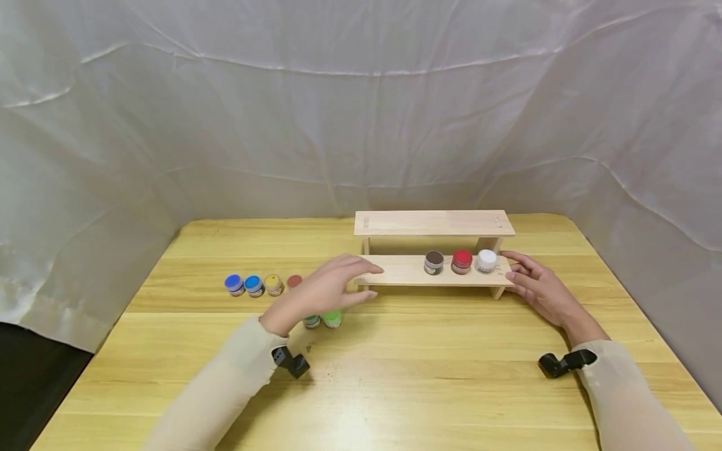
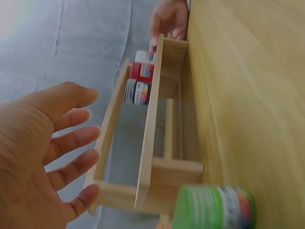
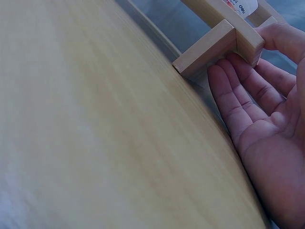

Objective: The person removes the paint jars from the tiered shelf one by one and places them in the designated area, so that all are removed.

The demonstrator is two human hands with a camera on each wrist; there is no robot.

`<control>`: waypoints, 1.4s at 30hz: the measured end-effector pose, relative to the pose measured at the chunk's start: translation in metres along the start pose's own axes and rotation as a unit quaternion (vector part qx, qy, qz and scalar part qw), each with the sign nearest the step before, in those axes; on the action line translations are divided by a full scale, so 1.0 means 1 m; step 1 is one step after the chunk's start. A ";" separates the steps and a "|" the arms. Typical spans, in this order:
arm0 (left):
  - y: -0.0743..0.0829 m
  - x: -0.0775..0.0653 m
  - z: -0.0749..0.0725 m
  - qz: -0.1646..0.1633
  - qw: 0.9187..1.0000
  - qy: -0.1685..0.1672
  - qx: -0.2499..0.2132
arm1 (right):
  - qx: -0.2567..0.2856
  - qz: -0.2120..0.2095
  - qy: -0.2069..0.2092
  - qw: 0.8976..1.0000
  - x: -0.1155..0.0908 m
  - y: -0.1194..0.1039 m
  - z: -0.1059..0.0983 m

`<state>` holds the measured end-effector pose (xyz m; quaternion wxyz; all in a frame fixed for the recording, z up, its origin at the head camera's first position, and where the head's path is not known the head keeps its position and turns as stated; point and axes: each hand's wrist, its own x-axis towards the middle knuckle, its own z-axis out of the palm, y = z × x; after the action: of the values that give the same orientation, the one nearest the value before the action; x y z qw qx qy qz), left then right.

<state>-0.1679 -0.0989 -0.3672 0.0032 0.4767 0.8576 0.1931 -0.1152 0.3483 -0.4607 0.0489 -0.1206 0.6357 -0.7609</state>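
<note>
A two-tier wooden rack (image 1: pixel 395 269) stands on the table. On its lower board, towards the right, sit three small paint jars: one with a dark brown lid (image 1: pixel 434 262), a red jar (image 1: pixel 462 262) and a white jar (image 1: pixel 487 260). My right hand (image 1: pixel 544 292) grips the right end of that board, thumb at its top edge and fingers beneath, as the right wrist view shows. At the opposite end, my left hand (image 1: pixel 327 285) hovers with fingers spread and loosely bent, holding nothing. Below it is a light green jar (image 1: pixel 332 319), partly covered by the hand.
Left of the rack stand a violet-blue jar (image 1: pixel 234 284), a blue jar (image 1: pixel 254 286), a yellow jar (image 1: pixel 274 285) and a reddish-brown jar (image 1: pixel 294 282). A teal jar (image 1: pixel 312 321) is beside the light green one. Grey fabric (image 1: pixel 361 125) hangs behind the wooden table (image 1: pixel 395 376).
</note>
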 end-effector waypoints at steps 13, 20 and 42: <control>0.013 0.062 0.010 0.009 1.000 -0.006 -0.016 | 0.005 0.001 0.003 1.000 0.001 0.001 -0.001; 0.015 0.085 0.017 0.015 1.000 -0.012 -0.019 | 0.007 0.002 0.001 1.000 0.001 0.001 0.000; 0.020 0.124 0.041 0.032 0.998 -0.046 0.005 | 0.003 0.006 0.007 1.000 0.000 -0.001 0.000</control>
<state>-0.2115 0.0252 -0.3761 0.0341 0.5125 0.8417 0.1664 -0.1151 0.3487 -0.4601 0.0498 -0.1112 0.6341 -0.7636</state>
